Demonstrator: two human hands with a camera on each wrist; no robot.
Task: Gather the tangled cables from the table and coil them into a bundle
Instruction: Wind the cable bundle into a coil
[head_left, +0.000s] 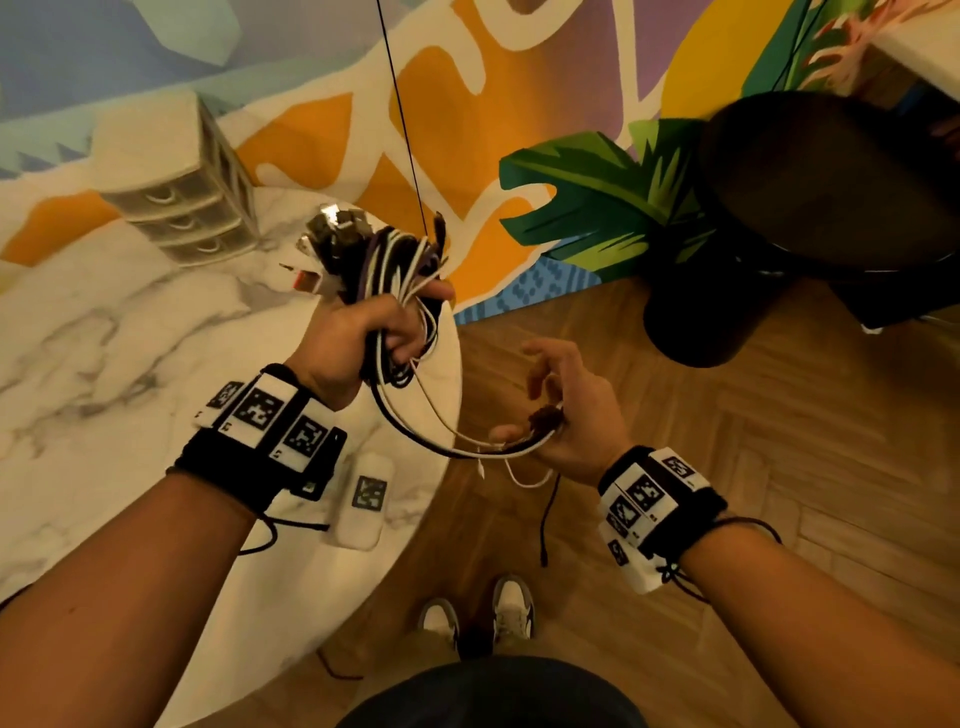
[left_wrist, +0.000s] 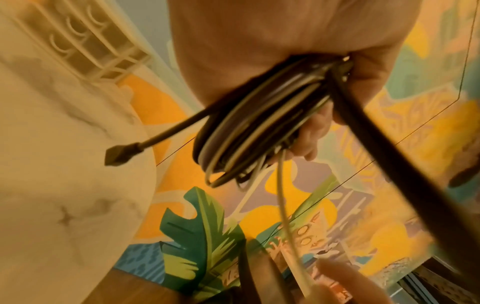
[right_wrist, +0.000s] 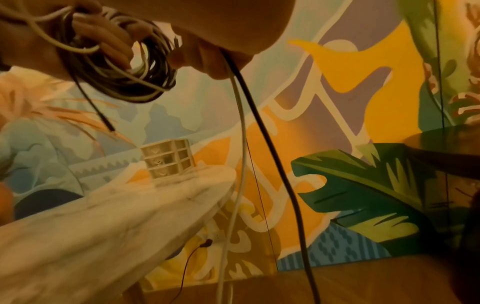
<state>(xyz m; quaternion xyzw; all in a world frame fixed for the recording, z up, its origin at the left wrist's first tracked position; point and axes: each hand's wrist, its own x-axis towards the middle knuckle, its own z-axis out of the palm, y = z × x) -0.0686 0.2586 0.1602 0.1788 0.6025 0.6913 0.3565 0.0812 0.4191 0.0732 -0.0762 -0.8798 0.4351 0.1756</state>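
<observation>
A bundle of black, white and purple cables (head_left: 395, 270) stands up out of my left hand (head_left: 363, 332), which grips the coil in its fist above the edge of the marble table (head_left: 130, 332). The coil (left_wrist: 249, 127) fills the left wrist view, with a black plug (left_wrist: 116, 154) sticking out to the left. Loose black and white strands (head_left: 431, 436) sag from the fist across to my right hand (head_left: 545, 421), which pinches them between thumb and fingers over the wooden floor. In the right wrist view the strands (right_wrist: 249, 115) hang down from that hand.
A small white drawer unit (head_left: 182, 197) stands at the back of the table. A white tagged block (head_left: 363, 499) lies near the table's front edge. A dark round stool (head_left: 810, 208) stands to the right on the wooden floor (head_left: 727, 415). A painted wall is behind.
</observation>
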